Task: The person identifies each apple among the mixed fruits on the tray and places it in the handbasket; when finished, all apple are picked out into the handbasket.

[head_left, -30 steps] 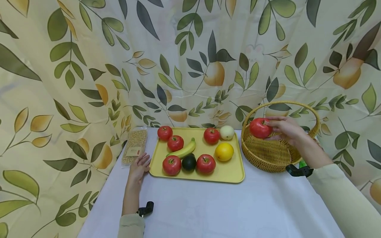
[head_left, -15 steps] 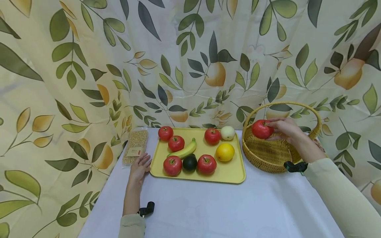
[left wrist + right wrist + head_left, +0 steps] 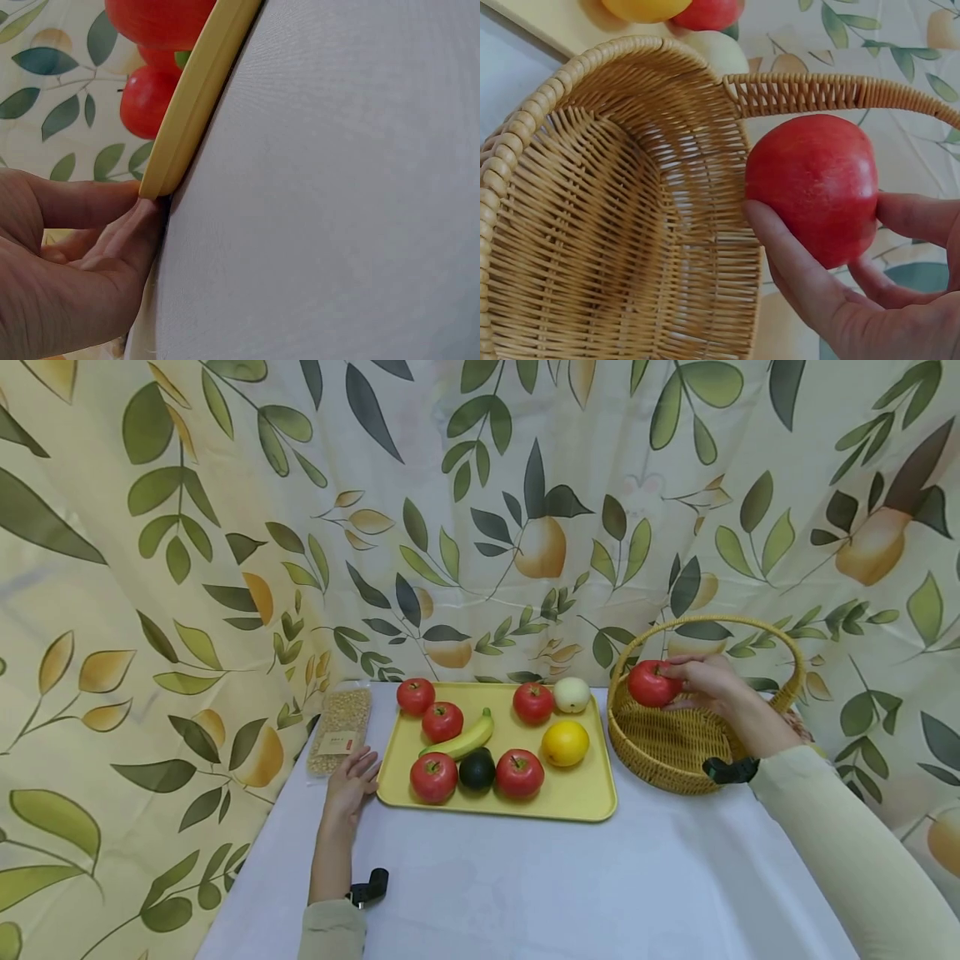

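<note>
My right hand (image 3: pixel 708 683) grips a red apple (image 3: pixel 655 683) between thumb and fingers. The apple hangs over the wicker basket (image 3: pixel 678 783), inside the arch of its handle; the right wrist view shows the basket's woven floor (image 3: pixel 577 247) below and beside it. At the left edge of the yellow tray (image 3: pixel 517 810), my left hand (image 3: pixel 352 783) pinches the rim, thumb on one side and fingers on the other. On the tray lie several red apples (image 3: pixel 519 774), a banana (image 3: pixel 467 739), a dark green avocado (image 3: pixel 477 770), a lemon (image 3: pixel 566 743) and a pale round fruit (image 3: pixel 572 694).
A clear packet of pale grains (image 3: pixel 341 727) lies left of the tray, by the left hand. White cloth (image 3: pixel 525 885) covers the table. A leaf-printed curtain (image 3: pixel 480 527) hangs close behind the tray and basket.
My right wrist has shifted slightly left and away from me, while the apple stays at nearly the same spot over the basket. The left hand and tray have not moved.
</note>
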`<state>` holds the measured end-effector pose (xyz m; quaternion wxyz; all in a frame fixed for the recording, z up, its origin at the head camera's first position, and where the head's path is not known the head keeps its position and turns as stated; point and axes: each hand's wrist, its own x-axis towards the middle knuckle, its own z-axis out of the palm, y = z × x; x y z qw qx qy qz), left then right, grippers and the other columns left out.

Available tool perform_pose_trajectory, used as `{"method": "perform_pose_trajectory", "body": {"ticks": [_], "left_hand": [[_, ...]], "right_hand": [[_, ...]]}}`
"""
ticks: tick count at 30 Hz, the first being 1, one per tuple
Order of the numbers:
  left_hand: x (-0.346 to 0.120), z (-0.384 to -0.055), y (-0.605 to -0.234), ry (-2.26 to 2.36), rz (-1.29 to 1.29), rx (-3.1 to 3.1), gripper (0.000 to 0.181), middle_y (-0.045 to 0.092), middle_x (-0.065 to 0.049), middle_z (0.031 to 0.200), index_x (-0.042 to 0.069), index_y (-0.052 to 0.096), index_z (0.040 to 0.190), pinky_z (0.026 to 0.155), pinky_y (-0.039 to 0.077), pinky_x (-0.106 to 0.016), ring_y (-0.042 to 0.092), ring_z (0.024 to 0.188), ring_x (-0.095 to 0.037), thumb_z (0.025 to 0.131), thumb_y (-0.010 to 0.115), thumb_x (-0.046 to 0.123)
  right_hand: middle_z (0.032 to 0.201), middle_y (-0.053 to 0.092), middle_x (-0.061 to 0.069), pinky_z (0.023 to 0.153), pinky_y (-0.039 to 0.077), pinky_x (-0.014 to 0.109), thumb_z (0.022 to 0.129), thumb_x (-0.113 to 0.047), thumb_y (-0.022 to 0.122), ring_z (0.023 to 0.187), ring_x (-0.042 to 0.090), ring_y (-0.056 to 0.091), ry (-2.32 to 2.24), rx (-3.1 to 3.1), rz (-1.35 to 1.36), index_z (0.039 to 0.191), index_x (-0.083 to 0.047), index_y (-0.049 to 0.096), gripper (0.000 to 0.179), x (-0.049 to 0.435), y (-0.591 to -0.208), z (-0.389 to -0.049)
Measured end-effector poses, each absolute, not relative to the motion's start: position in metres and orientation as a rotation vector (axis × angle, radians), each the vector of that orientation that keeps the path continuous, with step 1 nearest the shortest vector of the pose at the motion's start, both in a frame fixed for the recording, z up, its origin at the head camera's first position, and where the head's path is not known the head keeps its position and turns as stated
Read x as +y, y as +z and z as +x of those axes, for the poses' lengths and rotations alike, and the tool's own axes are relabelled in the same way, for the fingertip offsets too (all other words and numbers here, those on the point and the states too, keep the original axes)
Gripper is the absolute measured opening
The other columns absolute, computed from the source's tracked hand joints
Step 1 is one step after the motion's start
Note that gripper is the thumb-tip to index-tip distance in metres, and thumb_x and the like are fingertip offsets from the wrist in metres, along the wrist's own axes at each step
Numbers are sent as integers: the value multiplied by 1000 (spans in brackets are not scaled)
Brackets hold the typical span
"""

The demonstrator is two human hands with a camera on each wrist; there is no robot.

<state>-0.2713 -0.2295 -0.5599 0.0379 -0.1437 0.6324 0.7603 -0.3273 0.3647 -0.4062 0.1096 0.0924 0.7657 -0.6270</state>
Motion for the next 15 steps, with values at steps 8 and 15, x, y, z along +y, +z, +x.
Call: {"method": "perform_pose_trajectory", "body": {"ticks": [8,15], "left_hand": [[-230,-271,-561,2335,-455,1939,83,41,-25,160,1,34,160,117,41,-44,44,146,-40,84,43,-31],[-229,-271,-560,2327,-463,1953,83,42,-25,159,1,35,160,115,42,-44,45,145,-40,84,44,-31]], "right_hand": [[152,33,29,97,54,59,107,-14,55,128,39,47,-1838,2245,314,157,7,27,62,363,-406,-333],[146,39,26,96,55,58,106,-13,55,110,27,59,-1832,2252,316,156,7,31,59,364,-409,-338]]}}
